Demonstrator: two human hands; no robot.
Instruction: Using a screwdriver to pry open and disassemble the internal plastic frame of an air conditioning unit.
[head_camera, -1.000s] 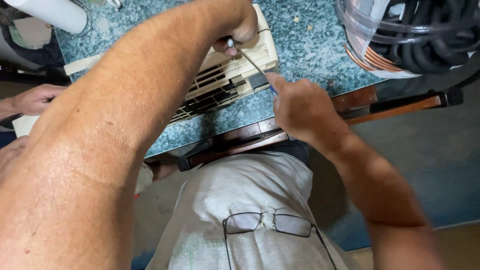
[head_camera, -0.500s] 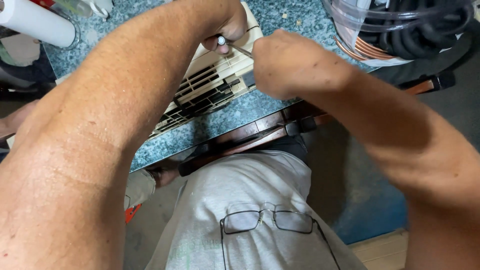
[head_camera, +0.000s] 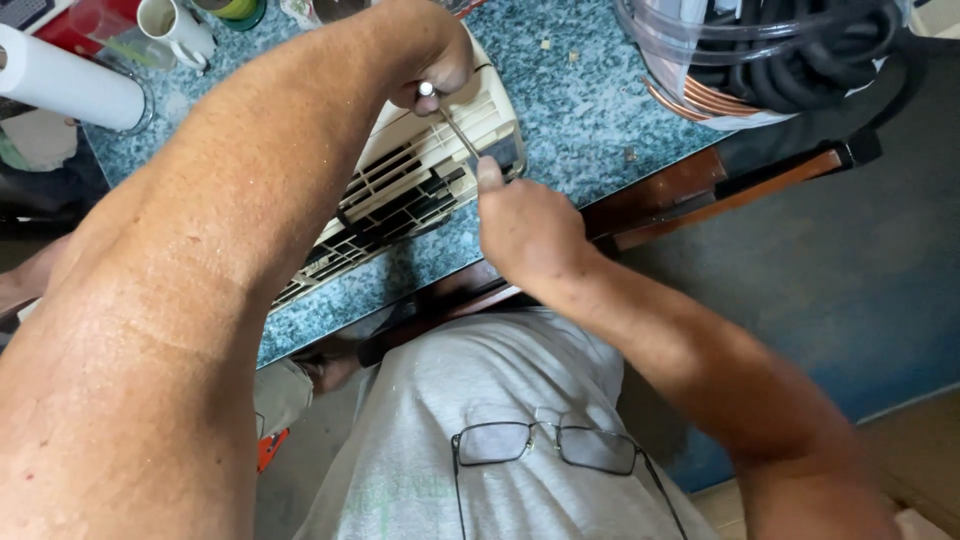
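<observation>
— What do we have under our hands?

— A cream plastic grille (head_camera: 420, 185), slatted, lying flat on the speckled blue-green table (head_camera: 590, 110) near its front edge. Our left hand (head_camera: 425, 60) is closed over the top of a thin metal tool (head_camera: 452, 122), which looks like a screwdriver, though the shaft is too slim and blurred for us to be sure. Its round silver end shows just under our fingers.

— And the right?

— Our right hand (head_camera: 525, 225) is curled shut at the grille's right corner, thumb up against the lower end of the tool. The two hands are apart, joined only by that shaft slanting between them.

— What else do we see on the table?

— A coil of black hose and copper tubing (head_camera: 780, 60) at the far right, a white paper roll (head_camera: 65, 85) and a white mug (head_camera: 175, 30) at the far left. Our glasses (head_camera: 545, 445) hang at the collar of our grey shirt (head_camera: 470, 430).
</observation>
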